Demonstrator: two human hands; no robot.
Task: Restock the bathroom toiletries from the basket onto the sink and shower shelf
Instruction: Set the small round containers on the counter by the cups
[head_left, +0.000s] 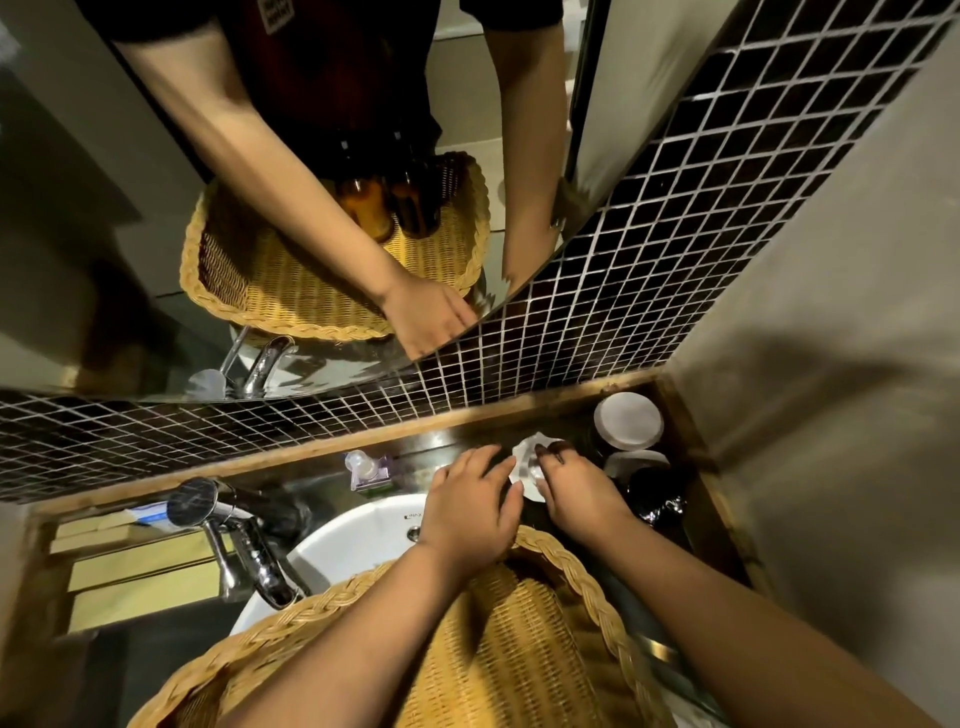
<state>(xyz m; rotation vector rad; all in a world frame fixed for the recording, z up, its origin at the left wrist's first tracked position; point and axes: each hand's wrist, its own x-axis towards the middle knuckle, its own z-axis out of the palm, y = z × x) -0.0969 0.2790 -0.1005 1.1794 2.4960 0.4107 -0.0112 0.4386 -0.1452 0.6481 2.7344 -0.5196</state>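
Note:
A woven wicker basket rests on the white sink basin right below me. Both my arms reach over it to the back counter. My right hand pinches a small white shell-shaped dish or packet lying on the dark counter. My left hand hovers just left of it, fingers spread, holding nothing. The mirror shows amber bottles standing in the basket; directly they are hidden by my arms.
A chrome faucet stands left of the basin, with a small clear pump bottle behind it. White-lidded jars and a dark glossy container crowd the right corner. Black mosaic tiles back the counter.

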